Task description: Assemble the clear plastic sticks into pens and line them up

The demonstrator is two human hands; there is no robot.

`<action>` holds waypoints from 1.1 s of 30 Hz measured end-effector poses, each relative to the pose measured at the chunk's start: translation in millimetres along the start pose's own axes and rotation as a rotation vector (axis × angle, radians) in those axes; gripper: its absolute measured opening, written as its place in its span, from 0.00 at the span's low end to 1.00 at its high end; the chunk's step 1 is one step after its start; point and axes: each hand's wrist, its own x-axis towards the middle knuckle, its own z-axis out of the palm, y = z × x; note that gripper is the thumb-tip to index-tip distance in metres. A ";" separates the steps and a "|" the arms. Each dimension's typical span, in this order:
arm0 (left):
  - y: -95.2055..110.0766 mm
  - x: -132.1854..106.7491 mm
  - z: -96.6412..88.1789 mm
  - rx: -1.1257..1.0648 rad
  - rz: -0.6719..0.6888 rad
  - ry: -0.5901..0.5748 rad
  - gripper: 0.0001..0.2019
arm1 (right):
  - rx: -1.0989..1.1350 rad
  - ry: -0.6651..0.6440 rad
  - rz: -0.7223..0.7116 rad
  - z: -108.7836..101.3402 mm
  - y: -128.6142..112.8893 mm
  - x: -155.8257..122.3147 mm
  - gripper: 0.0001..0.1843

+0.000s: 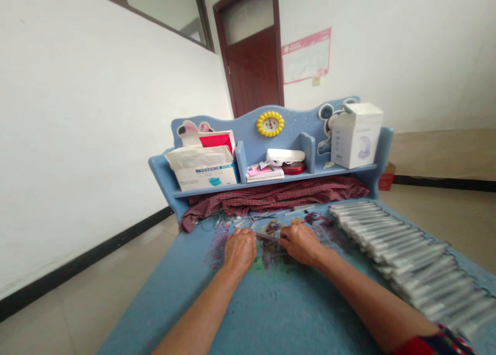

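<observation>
A slim, pale, translucent pen spans the gap between my two hands, above the printed picture on the blue desk. My right hand pinches its right end with closed fingers. At the other end, my left hand has its fingers curled in around the tip, partly hidden behind the knuckles. Just beyond the hands lie thin pen parts and small dark bits, too small to make out well. A long stacked row of similar clear-and-white pens lies right of my right forearm, blurred toward the near end.
The blue desk has a raised shelf at its back. It carries a mask box, papers, a red round tin and a white box. A checked cloth is bunched beneath.
</observation>
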 end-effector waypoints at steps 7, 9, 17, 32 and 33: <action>-13.8 0.7 -4.3 -0.377 -0.177 0.039 0.11 | 0.244 0.053 0.000 1.0 20.2 0.7 0.10; -21.8 1.2 -6.4 -0.702 -0.283 0.020 0.09 | 0.426 0.005 0.020 0.9 25.4 1.6 0.10; -35.6 2.3 -18.7 -1.309 -0.449 -0.018 0.11 | 0.835 -0.129 0.087 -2.8 21.1 -2.6 0.10; -33.1 -0.1 -21.8 -1.257 -0.413 -0.059 0.15 | 0.846 -0.145 0.053 -6.0 16.4 -4.9 0.09; -32.8 -0.4 -22.1 -1.250 -0.410 -0.069 0.16 | 0.841 -0.147 0.047 -6.5 15.9 -5.4 0.09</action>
